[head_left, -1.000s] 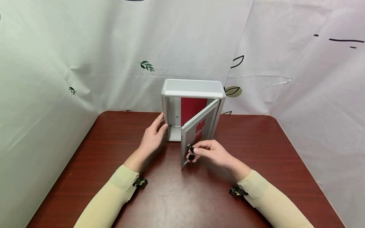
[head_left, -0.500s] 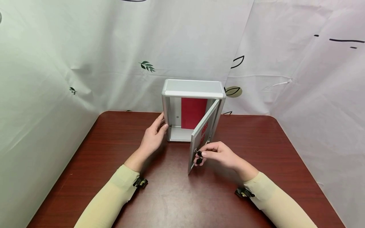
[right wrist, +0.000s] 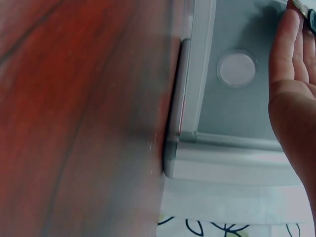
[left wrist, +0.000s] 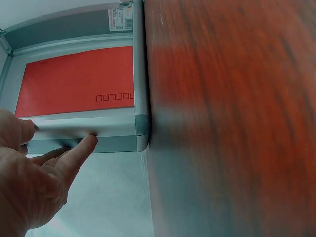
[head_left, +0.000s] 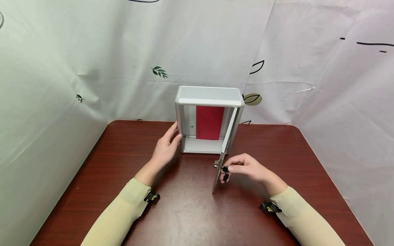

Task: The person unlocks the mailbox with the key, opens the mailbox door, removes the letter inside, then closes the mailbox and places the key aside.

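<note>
At centre frame, I'm judging the grey metal letterbox (head_left: 210, 91) opened, its red rectangular envelope (head_left: 209, 123) lying inside untouched; left hand (head_left: 165, 149) is resting loose-fingered against the letterbox, right hand (head_left: 248, 167) pinching a black-headed key (head_left: 225, 169).

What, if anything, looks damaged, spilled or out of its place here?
Nothing stands out. The metal box stands upright on the table, its door is open, with the right hand pinching a key at its lock, and the red envelope inside shows no visible tear.

Label (left wrist: 121, 19) in box (head_left: 210, 92): txt unreadable
</note>
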The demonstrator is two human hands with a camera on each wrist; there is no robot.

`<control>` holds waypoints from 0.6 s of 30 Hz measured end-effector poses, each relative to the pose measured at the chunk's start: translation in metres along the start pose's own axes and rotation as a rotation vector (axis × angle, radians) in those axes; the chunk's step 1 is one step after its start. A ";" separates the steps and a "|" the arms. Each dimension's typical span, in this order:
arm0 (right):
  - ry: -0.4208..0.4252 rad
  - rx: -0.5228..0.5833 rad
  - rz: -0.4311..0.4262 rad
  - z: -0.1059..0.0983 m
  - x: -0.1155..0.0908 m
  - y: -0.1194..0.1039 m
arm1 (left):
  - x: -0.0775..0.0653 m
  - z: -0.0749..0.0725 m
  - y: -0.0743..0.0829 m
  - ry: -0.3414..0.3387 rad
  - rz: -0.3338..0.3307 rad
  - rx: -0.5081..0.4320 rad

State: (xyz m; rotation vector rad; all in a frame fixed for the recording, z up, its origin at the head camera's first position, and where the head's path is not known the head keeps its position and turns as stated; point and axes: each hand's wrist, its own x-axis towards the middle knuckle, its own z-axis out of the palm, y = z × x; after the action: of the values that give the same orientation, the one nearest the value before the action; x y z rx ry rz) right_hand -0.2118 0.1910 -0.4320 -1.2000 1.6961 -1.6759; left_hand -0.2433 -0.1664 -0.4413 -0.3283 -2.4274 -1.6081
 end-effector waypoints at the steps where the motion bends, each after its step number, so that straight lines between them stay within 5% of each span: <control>1: -0.002 0.004 0.008 -0.001 -0.001 -0.001 | 0.000 0.000 0.000 -0.001 0.000 -0.001; 18: -0.043 0.037 -0.008 -0.014 -0.016 -0.002 | 0.000 0.000 -0.001 -0.002 0.005 0.001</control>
State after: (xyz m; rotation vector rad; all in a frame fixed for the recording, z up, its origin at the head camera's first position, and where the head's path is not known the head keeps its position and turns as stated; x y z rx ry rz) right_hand -0.2144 0.2120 -0.4315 -1.2182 1.6297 -1.6671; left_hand -0.2436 -0.1671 -0.4417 -0.3359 -2.4266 -1.6052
